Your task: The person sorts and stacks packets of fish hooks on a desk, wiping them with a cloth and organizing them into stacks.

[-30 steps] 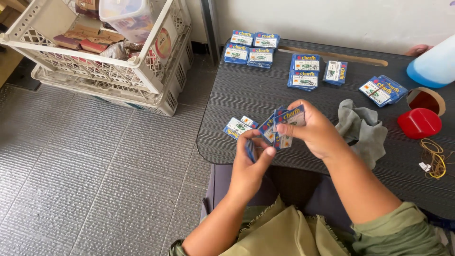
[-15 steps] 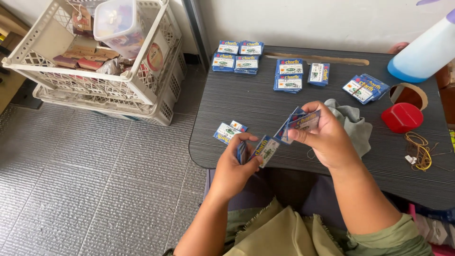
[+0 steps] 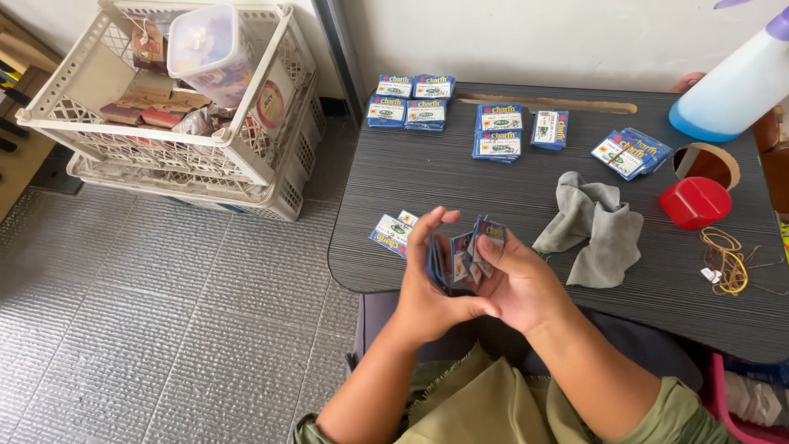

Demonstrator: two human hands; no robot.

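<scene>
Both hands meet over the near edge of the dark bench (image 3: 460, 177). The left hand (image 3: 427, 288) and the right hand (image 3: 518, 284) hold a small bunch of blue packets (image 3: 468, 255) between them. The fingers (image 3: 491, 247) of both hands are curled tight around the bunch, and the packets stand on edge, fanned out a bit. Two more blue packets (image 3: 393, 230) lie flat on the bench just left of the hands. A grey cloth (image 3: 596, 230) lies crumpled just right of the hands. Farther from the hands, at the back of the bench, sit stacks of blue packets (image 3: 411, 100). A red lid (image 3: 694, 201) sits right of the cloth.
</scene>
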